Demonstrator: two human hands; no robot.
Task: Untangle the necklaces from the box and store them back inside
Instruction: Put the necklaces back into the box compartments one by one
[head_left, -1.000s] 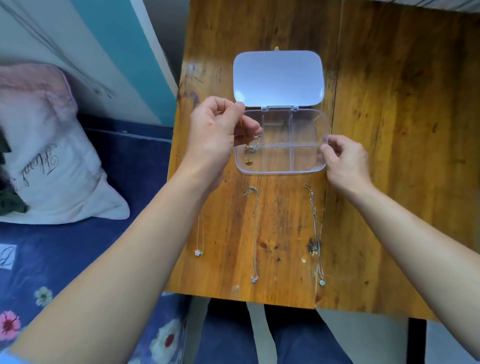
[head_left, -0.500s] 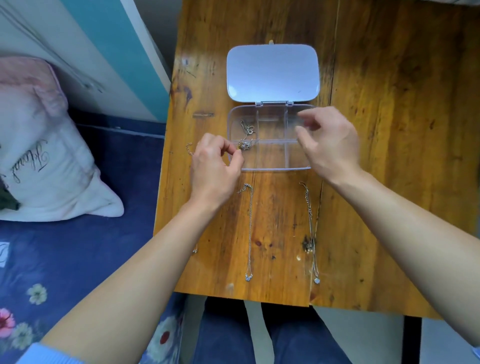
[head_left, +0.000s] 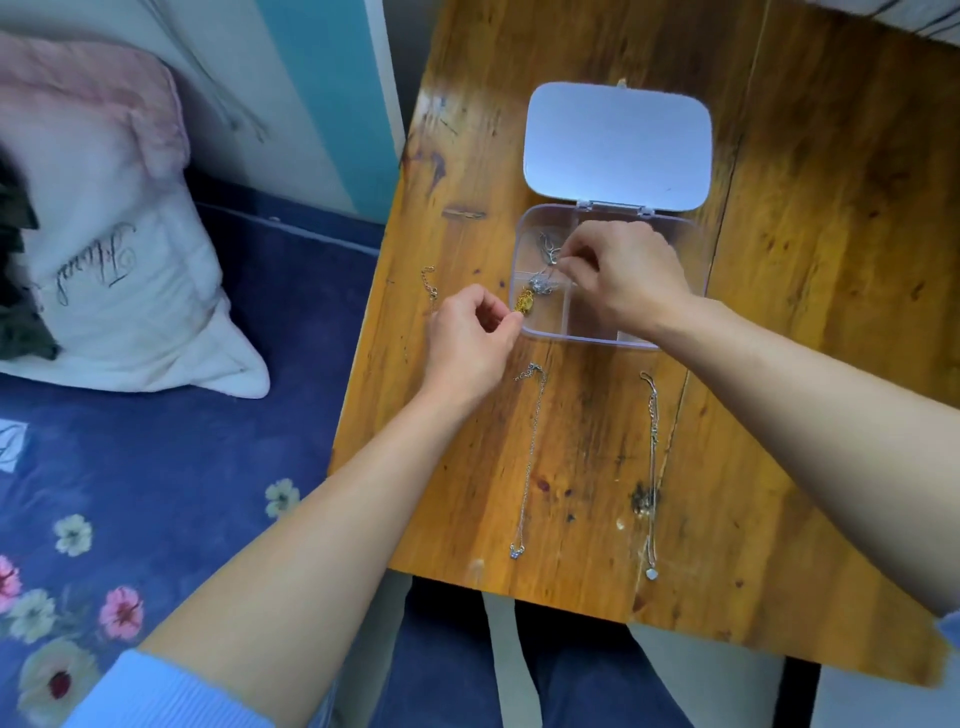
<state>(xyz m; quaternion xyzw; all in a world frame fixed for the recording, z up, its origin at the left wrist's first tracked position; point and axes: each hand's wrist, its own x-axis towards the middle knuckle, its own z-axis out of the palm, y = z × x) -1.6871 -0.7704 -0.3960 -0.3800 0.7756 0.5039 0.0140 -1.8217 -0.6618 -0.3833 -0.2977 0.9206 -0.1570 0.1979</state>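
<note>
A clear plastic box (head_left: 691, 244) with compartments lies on the wooden table (head_left: 805, 291), its lid (head_left: 618, 145) flat open behind it. A tangle of silver chains (head_left: 546, 260) and a gold pendant (head_left: 524, 301) sit in its left compartments. My right hand (head_left: 623, 275) reaches into the box and pinches the silver chain. My left hand (head_left: 470, 343) rests at the box's left front corner, fingers pinched beside the gold pendant; what it grips is unclear. Two silver necklaces (head_left: 530, 462) (head_left: 652, 467) lie straight in front of the box. A third chain (head_left: 429, 283) shows left of my left hand.
The table's left edge borders a bed with a dark blue flowered sheet (head_left: 156, 493) and a white pillow (head_left: 114, 270). My legs in blue trousers (head_left: 441, 665) sit under the near table edge. A teal and white wall (head_left: 322, 93) stands at the back left.
My right hand moved left across the box and took hold of the silver chain in the left compartment. My left hand stayed pinched at the box's left front corner.
</note>
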